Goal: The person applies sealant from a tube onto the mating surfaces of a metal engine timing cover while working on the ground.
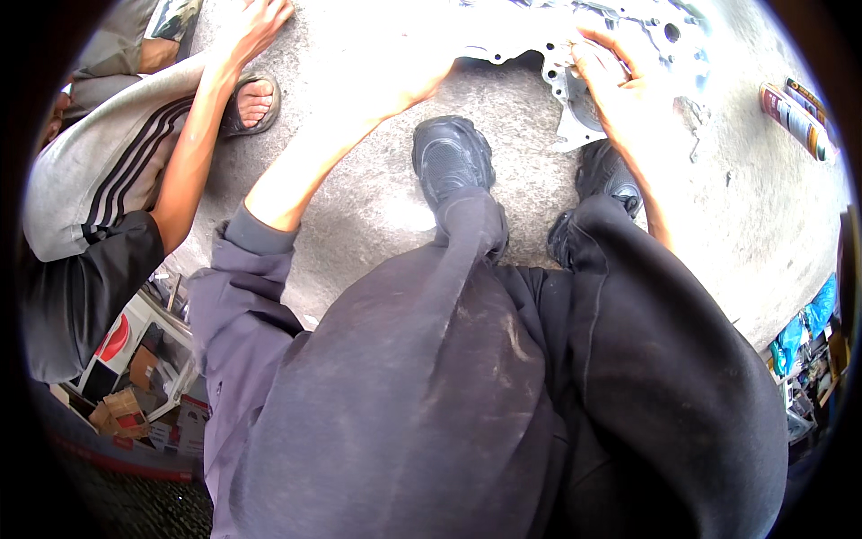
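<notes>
A silver cast-metal engine part (pixel 554 76) with bolt holes along its edge lies on the concrete at the top of the view, partly washed out by glare. My left hand (pixel 420 79) reaches to its left edge; bright light swallows the fingers. Over the part's near right side, my right hand (pixel 615 72) has its fingers bent and drawn together. Whatever is between them is too small or too bright to name. A lower flange (pixel 576 135) of the part extends toward my right shoe.
My black shoes (pixel 452 157) stand just short of the part. Two spray cans (pixel 792 119) lie at the right. Another person squats at the left, one hand (pixel 260 22) reaching forward and a sandalled foot (pixel 254 103) nearby. Cardboard boxes (pixel 121 415) sit at lower left, blue plastic (pixel 802 328) at lower right.
</notes>
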The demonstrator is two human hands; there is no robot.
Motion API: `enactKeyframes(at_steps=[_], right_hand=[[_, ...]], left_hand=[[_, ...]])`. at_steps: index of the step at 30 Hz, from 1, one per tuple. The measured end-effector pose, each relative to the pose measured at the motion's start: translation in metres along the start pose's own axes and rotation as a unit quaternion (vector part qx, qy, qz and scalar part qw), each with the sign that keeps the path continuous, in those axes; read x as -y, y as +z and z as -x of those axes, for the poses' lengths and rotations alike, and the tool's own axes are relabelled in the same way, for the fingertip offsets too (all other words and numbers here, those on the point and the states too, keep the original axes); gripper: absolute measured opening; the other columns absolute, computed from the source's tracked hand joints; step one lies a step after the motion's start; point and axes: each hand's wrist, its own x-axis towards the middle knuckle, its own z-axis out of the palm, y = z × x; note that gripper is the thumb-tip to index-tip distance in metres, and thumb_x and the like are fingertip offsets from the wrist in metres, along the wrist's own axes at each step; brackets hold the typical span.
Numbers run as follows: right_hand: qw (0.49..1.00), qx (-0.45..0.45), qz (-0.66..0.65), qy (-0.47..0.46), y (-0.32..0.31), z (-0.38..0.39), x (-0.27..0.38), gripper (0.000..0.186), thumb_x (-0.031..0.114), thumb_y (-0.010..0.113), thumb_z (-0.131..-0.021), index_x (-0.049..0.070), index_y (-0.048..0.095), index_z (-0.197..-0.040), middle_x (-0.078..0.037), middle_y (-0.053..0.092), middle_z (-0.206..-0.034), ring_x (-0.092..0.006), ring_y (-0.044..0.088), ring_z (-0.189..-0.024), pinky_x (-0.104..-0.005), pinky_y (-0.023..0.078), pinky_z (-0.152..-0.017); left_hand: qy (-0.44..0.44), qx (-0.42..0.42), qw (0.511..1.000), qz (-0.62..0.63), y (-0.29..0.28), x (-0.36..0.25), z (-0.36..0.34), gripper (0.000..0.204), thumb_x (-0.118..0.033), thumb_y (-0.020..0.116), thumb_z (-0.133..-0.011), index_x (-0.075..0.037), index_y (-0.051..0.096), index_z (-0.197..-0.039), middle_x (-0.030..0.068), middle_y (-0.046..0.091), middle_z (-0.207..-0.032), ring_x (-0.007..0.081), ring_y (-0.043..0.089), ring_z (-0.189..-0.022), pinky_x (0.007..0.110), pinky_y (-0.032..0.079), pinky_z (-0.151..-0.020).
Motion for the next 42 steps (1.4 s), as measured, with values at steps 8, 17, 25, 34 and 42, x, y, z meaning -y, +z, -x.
enactKeyframes(at_steps=[8, 17, 25, 34, 42], right_hand=[[0.999, 0.018, 0.022, -0.035, 0.008, -0.006, -0.002, 0.036, 0.022, 0.074, -0.092, 0.011, 0.068, -0.126, -0.008, 0.072, -0.113, -0.0140, 0.067, -0.107, -0.0287, 0.052, -0.095], [0.935, 0.018, 0.116, -0.333, 0.065, -0.009, -0.006, 0.039, 0.014, 0.073, -0.089, 0.011, 0.063, -0.126, -0.009, 0.065, -0.110, -0.0202, 0.069, -0.091, -0.0295, 0.059, -0.077], [0.911, 0.046, 0.224, -0.345, 0.082, -0.012, 0.002, 0.028, 0.004, 0.066, -0.090, 0.005, 0.062, -0.117, -0.012, 0.059, -0.105, -0.0285, 0.065, -0.082, -0.0348, 0.054, -0.073], [0.923, 0.018, 0.218, -0.317, 0.047, -0.012, -0.032, 0.026, -0.003, 0.067, -0.087, 0.004, 0.066, -0.112, -0.011, 0.061, -0.109, -0.0286, 0.065, -0.098, -0.0344, 0.053, -0.084], [0.946, -0.007, 0.167, -0.277, 0.030, -0.016, -0.029, 0.023, -0.001, 0.064, -0.085, 0.005, 0.067, -0.107, -0.011, 0.061, -0.104, -0.0317, 0.063, -0.095, -0.0391, 0.051, -0.082]], left_hand=[[-0.224, -0.107, 0.968, -0.014, -0.008, 0.017, 0.049, 0.013, -0.011, 0.063, -0.090, -0.007, 0.060, -0.102, 0.0157, 0.068, -0.090, 0.0342, 0.067, -0.080, 0.042, 0.053, -0.069], [-0.416, 0.092, 0.898, 0.113, -0.009, -0.020, 0.168, 0.036, -0.011, 0.066, -0.087, -0.001, 0.061, -0.121, 0.0209, 0.070, -0.106, 0.0341, 0.071, -0.094, 0.041, 0.057, -0.076], [-0.473, -0.090, 0.807, 0.342, -0.013, -0.050, 0.073, 0.032, -0.011, 0.067, -0.090, 0.000, 0.067, -0.119, 0.0166, 0.072, -0.111, 0.0216, 0.071, -0.093, 0.031, 0.056, -0.071], [-0.466, -0.151, 0.812, 0.318, -0.004, -0.046, 0.070, 0.027, -0.009, 0.065, -0.090, -0.001, 0.069, -0.115, 0.0139, 0.072, -0.109, 0.0202, 0.071, -0.093, 0.031, 0.057, -0.074], [-0.464, -0.174, 0.809, 0.317, 0.003, -0.049, 0.068, 0.027, -0.009, 0.066, -0.090, -0.001, 0.069, -0.116, 0.0126, 0.072, -0.108, 0.0199, 0.070, -0.094, 0.032, 0.057, -0.077]])
